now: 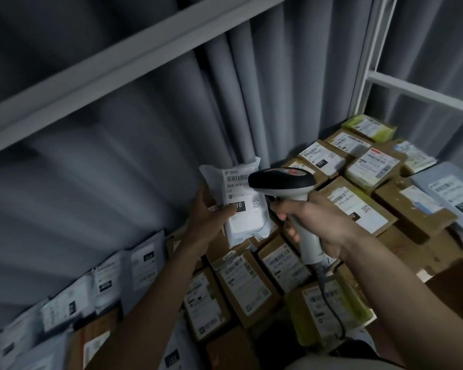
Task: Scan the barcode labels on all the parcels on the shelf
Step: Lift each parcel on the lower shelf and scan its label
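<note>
Above the parcel-covered shelf (401, 247), the left hand (207, 218) held a white packet (241, 204) upright, fingers behind and thumb pinching its label face, long axis roughly vertical. Just right of it, the right hand (320, 225) gripped the scanner (284, 182), fingers curled round the handle. Its head overlapped the label's right edge, so the barcode (238, 178) lay immediately left of the scanner's nose.

White pouch (238, 201) label reads "010-010-L" w/ black tag "10"; brown box (357, 206) label "010-L", another box (322, 158) tag "231"; rest too blurred.
</note>
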